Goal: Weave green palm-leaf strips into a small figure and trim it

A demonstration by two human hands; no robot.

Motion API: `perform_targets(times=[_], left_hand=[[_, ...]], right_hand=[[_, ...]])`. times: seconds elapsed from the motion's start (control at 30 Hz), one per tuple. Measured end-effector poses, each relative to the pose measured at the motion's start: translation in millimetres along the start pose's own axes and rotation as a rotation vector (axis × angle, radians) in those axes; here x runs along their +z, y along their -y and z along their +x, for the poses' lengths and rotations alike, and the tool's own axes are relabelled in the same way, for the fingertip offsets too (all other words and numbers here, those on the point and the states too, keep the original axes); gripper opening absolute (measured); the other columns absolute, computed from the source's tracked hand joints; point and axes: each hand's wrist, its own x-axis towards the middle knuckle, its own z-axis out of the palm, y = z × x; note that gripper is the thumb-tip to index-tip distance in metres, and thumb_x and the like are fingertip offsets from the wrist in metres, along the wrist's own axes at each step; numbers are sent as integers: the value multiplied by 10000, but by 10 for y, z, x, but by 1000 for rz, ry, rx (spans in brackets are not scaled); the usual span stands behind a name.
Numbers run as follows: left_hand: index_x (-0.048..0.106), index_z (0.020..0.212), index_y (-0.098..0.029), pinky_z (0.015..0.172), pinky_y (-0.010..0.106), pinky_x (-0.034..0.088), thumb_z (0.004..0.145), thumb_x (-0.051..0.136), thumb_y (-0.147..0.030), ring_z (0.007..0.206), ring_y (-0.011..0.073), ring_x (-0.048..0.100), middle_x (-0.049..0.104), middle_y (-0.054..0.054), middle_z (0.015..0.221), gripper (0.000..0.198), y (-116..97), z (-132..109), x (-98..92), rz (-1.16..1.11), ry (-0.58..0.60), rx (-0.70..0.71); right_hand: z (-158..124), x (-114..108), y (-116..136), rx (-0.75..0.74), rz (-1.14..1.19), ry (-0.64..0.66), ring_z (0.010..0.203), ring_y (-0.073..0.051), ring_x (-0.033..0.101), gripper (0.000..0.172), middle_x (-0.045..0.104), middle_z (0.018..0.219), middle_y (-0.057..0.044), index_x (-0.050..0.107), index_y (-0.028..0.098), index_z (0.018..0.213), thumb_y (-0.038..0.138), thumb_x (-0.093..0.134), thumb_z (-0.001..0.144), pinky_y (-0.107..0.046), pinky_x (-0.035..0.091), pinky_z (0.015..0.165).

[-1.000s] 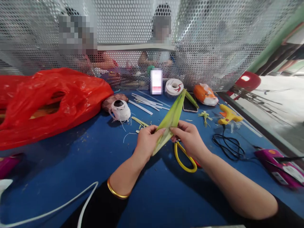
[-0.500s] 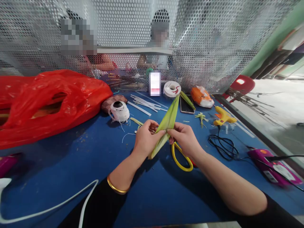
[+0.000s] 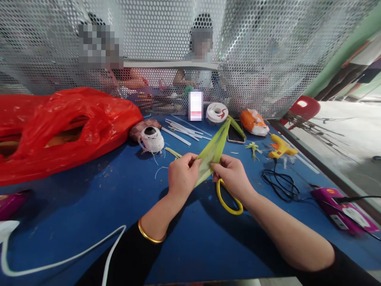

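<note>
Between both hands is a pale green corn husk (image 3: 214,151), its pointed end stretching away from me and its middle spread wide. My left hand (image 3: 183,171) pinches the left edge between thumb and fingers. On the opposite edge, my right hand (image 3: 231,171) has a similar pinch. Yellow handles, seemingly of scissors (image 3: 230,208), show beneath my right hand; whether they rest on the table or hang from the fingers I cannot tell. Another green husk piece (image 3: 237,126) lies across a phone (image 3: 236,138), and a narrow strip (image 3: 172,153) lies past my left hand.
On the blue table (image 3: 98,214) are a red plastic bag (image 3: 110,115), white thread (image 3: 152,142), white strips (image 3: 186,129), a ribbon roll (image 3: 216,113), a yellow glue gun (image 3: 281,146) with black cord, and a purple power strip (image 3: 342,208). People sit behind the perforated screen (image 3: 157,31).
The husk has been spread wider, opening out from its folded shape. Its lower end has moved up behind my left hand. The view has shifted slightly.
</note>
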Motion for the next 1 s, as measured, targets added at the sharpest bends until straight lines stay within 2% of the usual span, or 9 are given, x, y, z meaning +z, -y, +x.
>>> perform_targets(times=[0.17, 0.3, 0.37, 0.47, 0.63, 0.7, 0.83, 0.9, 1.0], left_hand=[[720, 725, -198, 573, 239, 398, 750, 654, -290, 584, 131, 554, 673, -16, 642, 116, 46, 60, 30, -338, 46, -178], [723, 686, -185, 523, 220, 394, 680, 714, -286, 513, 103, 519, 645, -24, 585, 101, 36, 67, 48, -654, 116, -397], [723, 677, -180, 511, 216, 399, 660, 729, -261, 493, 96, 520, 647, -19, 573, 83, 7, 58, 41, -743, 152, -498], [731, 671, -176, 511, 217, 411, 647, 738, -232, 505, 100, 545, 656, -3, 580, 62, -48, 36, 19, -783, 204, -561], [715, 695, -164, 563, 231, 442, 628, 768, -268, 563, 108, 565, 660, 8, 640, 134, -107, 5, 9, -763, 277, -518], [686, 749, -162, 612, 238, 457, 606, 791, -266, 608, 110, 568, 649, -1, 678, 205, -109, -4, 30, -738, 243, -435], [591, 783, -176, 652, 248, 454, 521, 836, -223, 652, 111, 540, 586, -40, 697, 362, -68, -18, 86, -577, 135, -218], [560, 743, -183, 619, 245, 431, 540, 821, -231, 625, 107, 515, 567, -47, 681, 334, -37, -20, 99, -475, 139, -149], [538, 673, -189, 573, 245, 403, 646, 741, -267, 583, 108, 498, 548, -46, 631, 219, -11, -10, 83, -408, 135, -141]], right_hand=[[15, -5, 6, 20, 29, -8, 402, -117, 515, 62, 547, 440, 58, 591, 185, 641, 211, 581, 696, -243, 407, 467], [31, 1, 36, 57, 153, -7, 465, -118, 518, 67, 572, 507, 44, 605, 182, 660, 248, 611, 666, -238, 432, 469], [32, 9, 35, 45, 184, -5, 536, -127, 537, 84, 613, 602, 26, 632, 179, 699, 251, 621, 657, -240, 451, 490], [29, 26, 12, 46, 210, 2, 568, -135, 543, 118, 627, 649, 12, 656, 172, 729, 270, 647, 663, -254, 457, 516], [43, 33, -36, 28, 240, -63, 569, -156, 558, 146, 609, 607, 13, 652, 162, 704, 294, 690, 657, -292, 469, 568], [45, 29, -45, 25, 215, -71, 570, -159, 558, 136, 618, 606, 11, 667, 157, 707, 283, 673, 657, -292, 466, 567], [5, 33, -37, -6, 68, -4, 615, -173, 572, 138, 654, 642, 1, 701, 152, 735, 227, 632, 642, -281, 456, 582], [-25, 44, -24, -46, -27, 10, 634, -173, 570, 134, 654, 653, 0, 699, 154, 721, 209, 603, 645, -274, 447, 587], [-54, 57, -5, -65, -99, 10, 617, -167, 558, 133, 639, 639, -1, 678, 157, 690, 256, 590, 684, -269, 434, 570]])
